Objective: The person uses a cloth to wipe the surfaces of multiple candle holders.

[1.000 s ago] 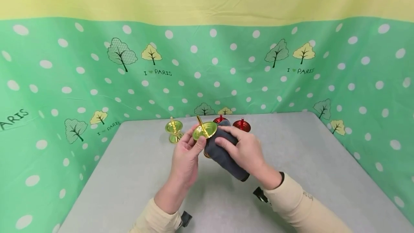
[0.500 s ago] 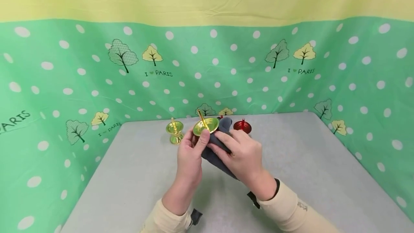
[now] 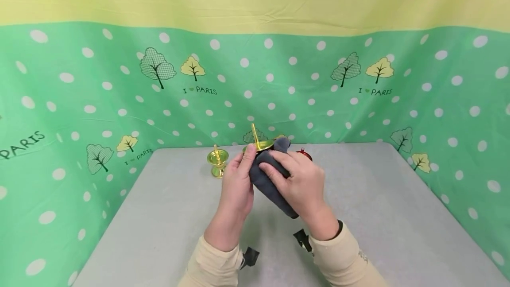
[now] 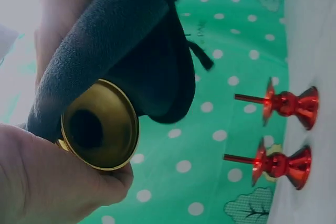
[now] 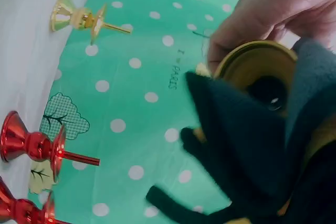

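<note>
While cloth [image 3: 272, 188] touches it, a gold candlestick [image 3: 264, 145] sits — in the left hand [image 3: 237, 182].

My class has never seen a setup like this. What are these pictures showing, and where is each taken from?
There is no machine here: a person works bare-handed. The head view looks forward and down from a camera worn on the head; each wrist view comes from a camera on that wrist, so things look turned sideways. The left hand grips a spiked gold holder, and the right hand holds a dark grey cloth against it. On the grey table stand another gold holder and two red holders.
</note>
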Demonstrator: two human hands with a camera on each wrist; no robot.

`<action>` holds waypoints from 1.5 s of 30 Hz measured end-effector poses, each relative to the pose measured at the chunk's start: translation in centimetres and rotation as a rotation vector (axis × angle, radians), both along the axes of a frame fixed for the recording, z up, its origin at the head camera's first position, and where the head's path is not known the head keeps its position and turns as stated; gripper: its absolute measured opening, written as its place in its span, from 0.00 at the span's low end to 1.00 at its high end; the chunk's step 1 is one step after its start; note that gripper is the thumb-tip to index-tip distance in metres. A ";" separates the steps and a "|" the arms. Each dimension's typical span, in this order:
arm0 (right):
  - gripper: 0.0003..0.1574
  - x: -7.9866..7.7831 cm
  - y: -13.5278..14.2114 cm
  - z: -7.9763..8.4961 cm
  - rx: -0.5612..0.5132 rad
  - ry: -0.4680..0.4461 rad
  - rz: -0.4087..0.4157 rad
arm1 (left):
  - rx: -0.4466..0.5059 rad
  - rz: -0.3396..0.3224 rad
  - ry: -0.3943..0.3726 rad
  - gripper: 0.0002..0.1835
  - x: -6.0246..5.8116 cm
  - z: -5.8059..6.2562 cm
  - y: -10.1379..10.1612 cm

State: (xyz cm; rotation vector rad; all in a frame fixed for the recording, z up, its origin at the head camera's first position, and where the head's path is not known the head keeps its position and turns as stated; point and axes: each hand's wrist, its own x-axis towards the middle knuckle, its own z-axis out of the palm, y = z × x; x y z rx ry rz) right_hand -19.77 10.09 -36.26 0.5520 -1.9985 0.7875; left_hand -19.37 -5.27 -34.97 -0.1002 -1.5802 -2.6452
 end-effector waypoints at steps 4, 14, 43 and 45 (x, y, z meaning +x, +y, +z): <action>0.15 -0.6 0.4 0.1 -0.231 -0.242 0.083 | 0.005 0.010 0.029 0.18 -0.1 0.3 0.2; 0.15 -0.6 0.3 -0.3 -0.196 -0.199 0.122 | 0.052 0.057 0.015 0.22 0.0 -0.2 -0.2; 0.17 0.0 0.5 -0.8 -0.092 -0.009 0.103 | -0.057 -0.198 0.102 0.27 0.0 -0.5 -1.3; 0.20 -0.1 0.4 -1.0 0.011 0.190 0.065 | -0.041 -0.203 0.088 0.27 0.1 -0.5 -1.2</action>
